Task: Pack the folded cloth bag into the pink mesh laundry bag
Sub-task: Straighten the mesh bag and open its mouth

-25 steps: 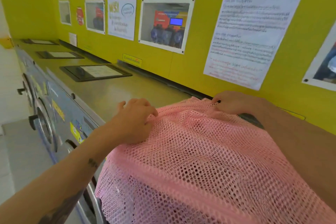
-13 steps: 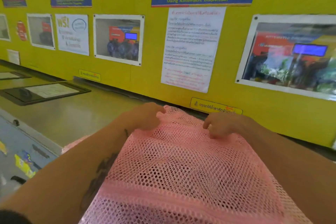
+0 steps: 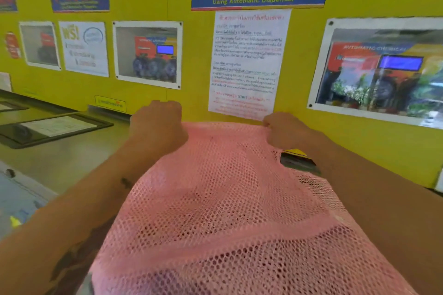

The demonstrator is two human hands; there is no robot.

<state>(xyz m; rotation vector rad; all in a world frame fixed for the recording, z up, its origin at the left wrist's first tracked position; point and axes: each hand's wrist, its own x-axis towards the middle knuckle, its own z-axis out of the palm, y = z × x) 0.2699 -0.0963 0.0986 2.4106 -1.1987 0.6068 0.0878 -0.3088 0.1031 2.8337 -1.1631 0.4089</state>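
The pink mesh laundry bag [image 3: 223, 211] fills the lower middle of the head view, stretched between my arms and sloping toward me. My left hand [image 3: 158, 124] is closed on the bag's far left corner. My right hand [image 3: 285, 129] pinches the far right corner. Both hold the far edge up in front of the yellow wall. A faint darker shape shows through the mesh near the middle; I cannot tell whether it is the folded cloth bag.
A steel washer top [image 3: 64, 158] runs along the left, with a black-framed notice [image 3: 52, 127] lying on it. The yellow wall [image 3: 191, 67] with posters stands close behind my hands. A dark object [image 3: 297, 161] lies under the bag's right edge.
Both hands have lifted the bag's far edge higher and pulled it wider apart. My view has swung right, from along the machine row to facing the wall.
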